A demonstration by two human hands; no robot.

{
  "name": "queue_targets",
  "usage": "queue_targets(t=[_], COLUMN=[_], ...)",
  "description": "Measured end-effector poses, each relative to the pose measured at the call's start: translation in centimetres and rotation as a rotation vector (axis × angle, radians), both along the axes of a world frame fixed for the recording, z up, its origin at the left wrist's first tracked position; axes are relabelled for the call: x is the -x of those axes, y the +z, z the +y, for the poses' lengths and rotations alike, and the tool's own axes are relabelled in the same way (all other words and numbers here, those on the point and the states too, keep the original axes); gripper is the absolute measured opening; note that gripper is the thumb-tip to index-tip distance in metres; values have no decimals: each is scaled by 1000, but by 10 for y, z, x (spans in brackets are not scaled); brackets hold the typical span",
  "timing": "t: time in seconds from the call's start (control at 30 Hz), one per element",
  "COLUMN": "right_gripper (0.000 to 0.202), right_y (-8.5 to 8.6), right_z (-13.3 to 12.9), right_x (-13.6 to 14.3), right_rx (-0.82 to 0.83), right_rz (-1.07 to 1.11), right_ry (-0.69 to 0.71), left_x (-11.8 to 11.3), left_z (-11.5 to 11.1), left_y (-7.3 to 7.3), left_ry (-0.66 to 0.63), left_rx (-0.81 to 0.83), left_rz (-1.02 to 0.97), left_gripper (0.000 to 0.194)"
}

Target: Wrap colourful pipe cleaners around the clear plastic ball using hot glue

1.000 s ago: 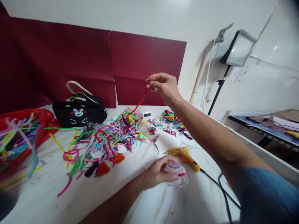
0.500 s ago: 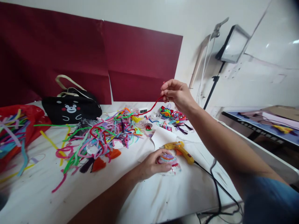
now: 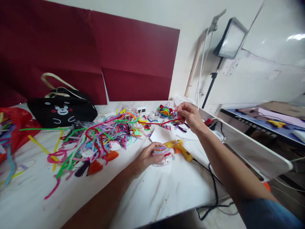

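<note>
A fuzzy, matt red pipe cleaner (image 3: 164, 122) runs from the right fingers (image 3: 183, 112), while the left fingers (image 3: 154, 146) hold a glossy clear-plastic piece (image 3: 166, 159) beside a smooth plastic glue gun (image 3: 183, 151).

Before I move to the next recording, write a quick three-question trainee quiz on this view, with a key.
1. What colour is the strand pinched by the right hand?
2. True or false: the left hand holds a multicoloured piece near the yellow glue gun.
3. In this view, where is the black bag?
A) Right of the glue gun
B) Under the right hand
C) Left of the glue gun and farther back

Key: 1. Red. 2. True. 3. C.
</note>
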State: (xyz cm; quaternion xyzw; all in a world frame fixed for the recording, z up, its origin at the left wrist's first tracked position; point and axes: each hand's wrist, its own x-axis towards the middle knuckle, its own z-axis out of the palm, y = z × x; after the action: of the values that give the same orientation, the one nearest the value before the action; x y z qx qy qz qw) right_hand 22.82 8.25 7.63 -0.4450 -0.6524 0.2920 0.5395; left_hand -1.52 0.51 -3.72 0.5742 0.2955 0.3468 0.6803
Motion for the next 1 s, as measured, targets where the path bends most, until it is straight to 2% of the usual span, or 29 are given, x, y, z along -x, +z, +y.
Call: queue_targets(t=[0.2,0.5,0.63,0.77,1.0], right_gripper=[10,10,12,22,27], right_y=[-23,-21,-25,-26,-9], right_z=[-23,-34,-31,-26,-33], right_x=[-9,-29,-35,-34,-33], right_rx=[65,55,109,78,13], right_rz=[-230,-276,-115,95,301], right_ry=[18,-106,-53,40,114], left_x=[1,9,10,10,13], left_z=[-2,3,4,5,10], left_y=[6,5,6,8,10], left_ry=[49,96,125,150,219], left_rx=[62,37,41,32,-2], left_rz=[-33,-13,-4,-17,-5], left_gripper=[82,69,67,64,66])
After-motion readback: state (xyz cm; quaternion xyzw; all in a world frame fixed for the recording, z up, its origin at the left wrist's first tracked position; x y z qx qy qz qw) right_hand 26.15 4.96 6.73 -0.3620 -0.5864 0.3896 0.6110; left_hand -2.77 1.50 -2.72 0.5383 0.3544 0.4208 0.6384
